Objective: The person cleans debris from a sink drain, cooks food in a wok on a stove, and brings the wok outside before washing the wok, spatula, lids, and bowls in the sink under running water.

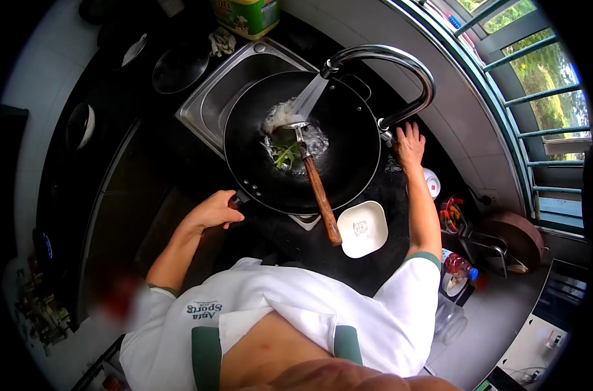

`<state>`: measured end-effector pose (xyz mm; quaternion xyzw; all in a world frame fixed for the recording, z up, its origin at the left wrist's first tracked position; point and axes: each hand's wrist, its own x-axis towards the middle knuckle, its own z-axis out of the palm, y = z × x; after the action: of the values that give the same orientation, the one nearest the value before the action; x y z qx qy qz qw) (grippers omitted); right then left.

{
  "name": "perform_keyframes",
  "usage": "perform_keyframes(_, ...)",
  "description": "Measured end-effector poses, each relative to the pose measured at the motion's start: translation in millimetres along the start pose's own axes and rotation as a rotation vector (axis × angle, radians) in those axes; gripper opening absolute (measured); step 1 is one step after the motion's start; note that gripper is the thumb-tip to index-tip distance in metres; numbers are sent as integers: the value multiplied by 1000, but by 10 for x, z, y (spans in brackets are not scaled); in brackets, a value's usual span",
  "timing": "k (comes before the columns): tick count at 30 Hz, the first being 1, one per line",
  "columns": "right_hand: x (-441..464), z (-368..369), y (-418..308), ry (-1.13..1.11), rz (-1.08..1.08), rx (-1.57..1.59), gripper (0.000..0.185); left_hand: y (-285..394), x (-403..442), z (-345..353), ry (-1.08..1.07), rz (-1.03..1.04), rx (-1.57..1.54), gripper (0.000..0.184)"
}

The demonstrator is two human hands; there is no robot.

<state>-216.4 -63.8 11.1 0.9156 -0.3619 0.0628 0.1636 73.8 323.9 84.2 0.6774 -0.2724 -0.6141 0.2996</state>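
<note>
Wok (348, 156): round, black metal, over steel sink (202, 117); handle (240, 199) at eight o'clock, clamped in left hand (213, 209). Spatula (320, 195): wooden-handled, crossing the wok's rim at five, near white squarish dish (372, 240). Tap (428, 85): curved chrome, running, three o'clock; right hand (410, 144) beside its base, fingers outstretched.

Bars (543, 95) cross the window (545, 112), greenery (535, 68) outside

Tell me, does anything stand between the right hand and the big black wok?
Yes: at the right edge of the wok, the tap base stands between it and the right hand.
</note>
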Motion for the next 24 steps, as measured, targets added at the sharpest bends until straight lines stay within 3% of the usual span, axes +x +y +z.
perform_keyframes(4,-138,-29,-72,48,149,173,54,12,27,-22,-16,55,-12,16)
perform_keyframes(6,-164,-60,-63,165,423,683,60,8,77,-16,-12,73,-20,16)
perform_keyframes(7,-201,-94,-11,110,585,894,60,17,99,-12,-4,90,-26,16)
perform_keyframes(12,-133,-8,252,59,1050,1402,68,80,89,-65,68,97,-67,18)
perform_keyframes(18,-105,20,265,64,1169,1657,78,43,13,-223,159,78,-46,19)
perform_keyframes(20,99,162,174,38,1319,1764,73,32,3,-249,192,66,-30,20)
perform_keyframes(21,292,211,-9,121,1108,2132,65,-4,-15,-242,197,64,-33,20)
perform_keyframes(22,389,205,-67,16,748,1906,76,-35,3,-247,208,71,-45,21)
perform_keyframes(24,285,-111,-147,92,867,1803,69,-65,-15,-284,218,70,-38,21)
